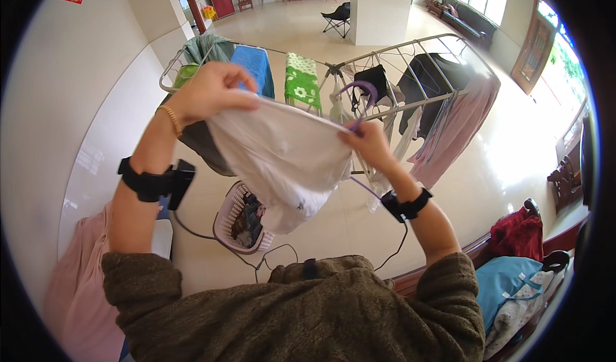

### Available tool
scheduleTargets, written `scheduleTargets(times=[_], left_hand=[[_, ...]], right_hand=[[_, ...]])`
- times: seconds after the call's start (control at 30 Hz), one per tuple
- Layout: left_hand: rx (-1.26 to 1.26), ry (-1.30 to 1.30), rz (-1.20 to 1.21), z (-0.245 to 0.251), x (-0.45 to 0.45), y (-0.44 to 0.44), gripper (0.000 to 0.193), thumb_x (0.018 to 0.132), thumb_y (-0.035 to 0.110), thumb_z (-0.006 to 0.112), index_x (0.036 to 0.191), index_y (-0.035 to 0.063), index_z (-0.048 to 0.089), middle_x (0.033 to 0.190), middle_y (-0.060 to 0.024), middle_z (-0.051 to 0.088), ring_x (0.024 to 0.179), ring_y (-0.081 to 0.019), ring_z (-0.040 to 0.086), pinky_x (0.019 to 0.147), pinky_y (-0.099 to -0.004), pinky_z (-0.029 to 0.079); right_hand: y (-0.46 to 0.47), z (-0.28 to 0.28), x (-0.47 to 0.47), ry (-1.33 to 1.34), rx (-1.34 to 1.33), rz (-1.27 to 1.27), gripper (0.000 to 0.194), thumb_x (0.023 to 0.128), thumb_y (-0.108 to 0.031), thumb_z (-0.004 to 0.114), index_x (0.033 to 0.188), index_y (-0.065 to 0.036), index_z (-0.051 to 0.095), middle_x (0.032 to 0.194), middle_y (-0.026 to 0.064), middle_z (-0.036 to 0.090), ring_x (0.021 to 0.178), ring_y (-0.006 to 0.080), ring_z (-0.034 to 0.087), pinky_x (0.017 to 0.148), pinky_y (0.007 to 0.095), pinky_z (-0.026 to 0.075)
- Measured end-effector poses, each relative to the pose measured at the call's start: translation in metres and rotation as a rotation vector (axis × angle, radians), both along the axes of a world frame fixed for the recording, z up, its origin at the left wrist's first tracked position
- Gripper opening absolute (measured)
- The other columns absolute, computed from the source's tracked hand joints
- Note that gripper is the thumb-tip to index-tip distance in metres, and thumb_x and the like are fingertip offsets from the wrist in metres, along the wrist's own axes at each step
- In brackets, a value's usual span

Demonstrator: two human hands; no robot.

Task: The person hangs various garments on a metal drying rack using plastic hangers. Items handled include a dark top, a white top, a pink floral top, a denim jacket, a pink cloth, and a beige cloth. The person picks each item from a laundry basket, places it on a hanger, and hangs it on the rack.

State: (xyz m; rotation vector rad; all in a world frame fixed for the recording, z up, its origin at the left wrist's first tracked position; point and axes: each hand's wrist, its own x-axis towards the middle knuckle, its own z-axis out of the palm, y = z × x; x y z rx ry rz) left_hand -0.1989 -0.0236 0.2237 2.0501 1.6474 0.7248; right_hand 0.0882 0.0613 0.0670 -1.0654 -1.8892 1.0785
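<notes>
A white cloth garment hangs stretched between my two raised hands. My left hand pinches its upper edge at one end, with fingers curled. At the other end my right hand grips the edge together with a purple plastic hanger, whose hook stands up above the fingers. Part of the hanger is hidden by the cloth. Behind the garment stands a metal folding drying rack, bearing a blue towel, a green and white towel, a black garment and a pink cloth.
Below the garment, a pale laundry basket with dark clothes stands on the floor. A wooden bench at the lower right bears a red cloth and a blue bag. Pink fabric hangs at the lower left. A pillar stands beyond the rack.
</notes>
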Motion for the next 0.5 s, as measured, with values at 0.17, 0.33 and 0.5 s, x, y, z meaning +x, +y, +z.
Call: scheduleTargets(times=[0.17, 0.33, 0.5], left_hand=[[0.203, 0.380, 0.188, -0.028, -0.037, -0.016, 0.010, 0.067, 0.005, 0.068, 0.073, 0.0004, 0.061, 0.068, -0.0085, 0.058, 0.062, -0.0172, 0.055, 0.059, -0.0301, 0.045], [-0.166, -0.358, 0.310, -0.030, -0.033, -0.011, 0.008, 0.083, 0.012, 0.062, 0.085, 0.0036, 0.061, 0.083, -0.0053, 0.062, 0.079, -0.0153, 0.062, 0.072, -0.0275, 0.051], [-0.320, -1.220, 0.125, -0.033, 0.007, 0.013, 0.025, 0.090, 0.014, 0.052, 0.111, 0.0003, 0.053, 0.109, -0.0114, 0.061, 0.094, -0.0222, 0.062, 0.084, -0.0365, 0.052]], right_hand=[[0.036, 0.035, 0.048, 0.261, 0.151, 0.058, 0.016, 0.077, -0.009, 0.072, 0.087, 0.000, 0.063, 0.074, 0.0017, 0.063, 0.068, 0.0052, 0.055, 0.063, 0.0212, 0.045], [0.050, 0.061, 0.049, 0.163, 0.214, -0.037, 0.024, 0.077, -0.016, 0.073, 0.089, 0.001, 0.063, 0.075, 0.0017, 0.062, 0.069, 0.0068, 0.055, 0.064, 0.0215, 0.044], [0.054, 0.053, 0.050, 0.257, 0.213, -0.083, 0.029, 0.079, -0.026, 0.072, 0.088, 0.000, 0.064, 0.074, 0.0012, 0.061, 0.069, 0.0067, 0.053, 0.064, 0.0217, 0.042]])
